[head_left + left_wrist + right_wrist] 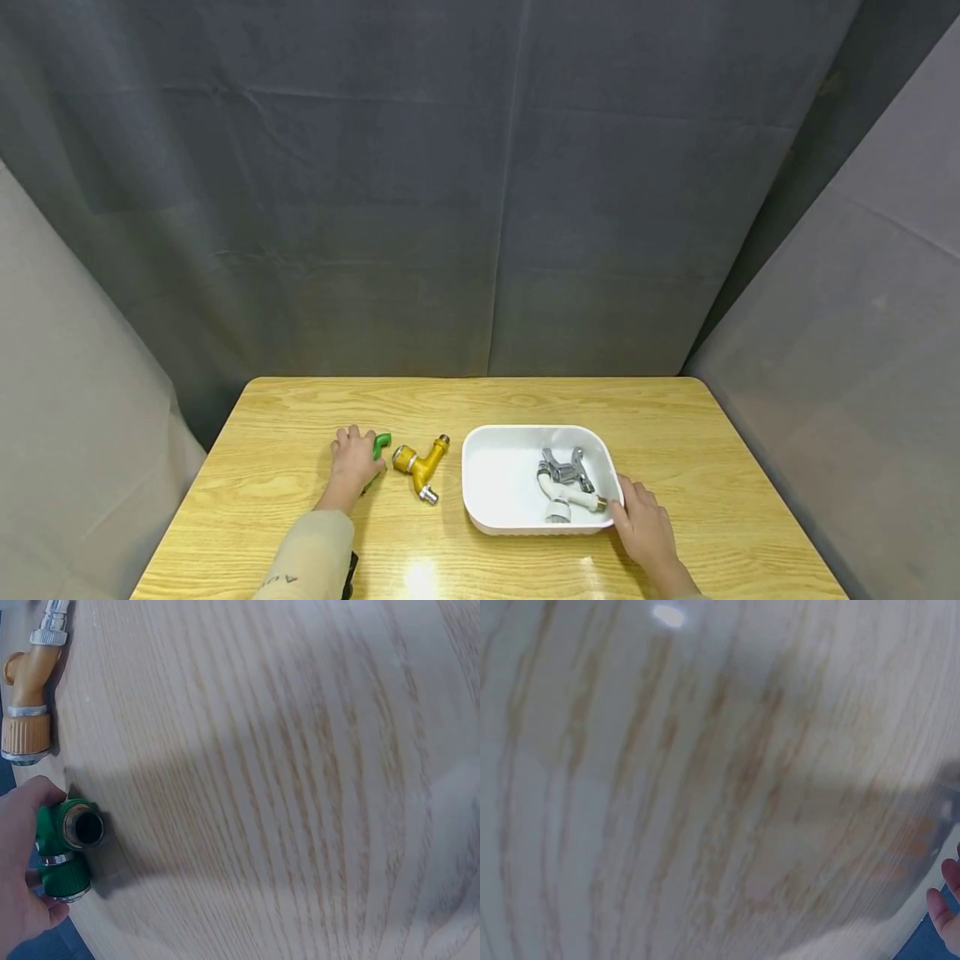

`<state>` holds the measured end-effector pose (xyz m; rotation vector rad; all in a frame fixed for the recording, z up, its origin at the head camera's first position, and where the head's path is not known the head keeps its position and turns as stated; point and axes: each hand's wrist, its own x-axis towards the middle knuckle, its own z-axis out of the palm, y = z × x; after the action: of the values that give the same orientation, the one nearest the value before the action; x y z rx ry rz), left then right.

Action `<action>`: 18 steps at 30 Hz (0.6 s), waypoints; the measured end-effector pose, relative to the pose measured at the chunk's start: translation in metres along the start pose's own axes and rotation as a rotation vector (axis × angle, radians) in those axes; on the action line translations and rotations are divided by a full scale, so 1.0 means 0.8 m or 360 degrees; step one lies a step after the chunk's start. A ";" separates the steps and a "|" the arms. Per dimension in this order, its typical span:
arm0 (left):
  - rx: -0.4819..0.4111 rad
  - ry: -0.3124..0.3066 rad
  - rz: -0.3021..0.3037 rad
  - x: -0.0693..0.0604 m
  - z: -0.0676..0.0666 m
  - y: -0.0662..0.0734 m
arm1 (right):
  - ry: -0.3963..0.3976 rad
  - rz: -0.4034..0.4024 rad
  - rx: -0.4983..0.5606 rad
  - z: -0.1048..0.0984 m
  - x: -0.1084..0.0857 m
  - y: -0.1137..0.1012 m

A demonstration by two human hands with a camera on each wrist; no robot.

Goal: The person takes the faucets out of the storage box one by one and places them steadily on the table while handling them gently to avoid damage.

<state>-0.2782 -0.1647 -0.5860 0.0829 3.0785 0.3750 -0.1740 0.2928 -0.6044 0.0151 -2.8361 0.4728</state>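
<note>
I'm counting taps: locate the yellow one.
In the head view, the yellow tap lies on the table, left of centre, between the green tap and the white tub.

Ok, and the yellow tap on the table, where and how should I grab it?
Pinch the yellow tap by its middle, straight from above: it lies on its side with its knob and two metal ends branching outward, so the centre is probably steadiest.

A green, silver-banded tap (63, 847) is well left of an upright, round-cornered white tub (498, 482).
</note>
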 end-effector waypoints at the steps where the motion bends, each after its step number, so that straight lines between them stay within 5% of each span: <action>1: 0.0001 0.0000 0.0002 0.000 0.000 0.000 | -0.0005 0.0001 -0.0004 0.000 0.000 0.000; 18: 0.0134 0.0087 0.0039 0.000 0.006 -0.003 | -0.0072 0.0033 -0.0010 -0.004 0.000 -0.004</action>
<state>-0.2782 -0.1658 -0.5913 0.1146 3.1492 0.2530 -0.1731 0.2906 -0.6004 -0.0045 -2.8843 0.4737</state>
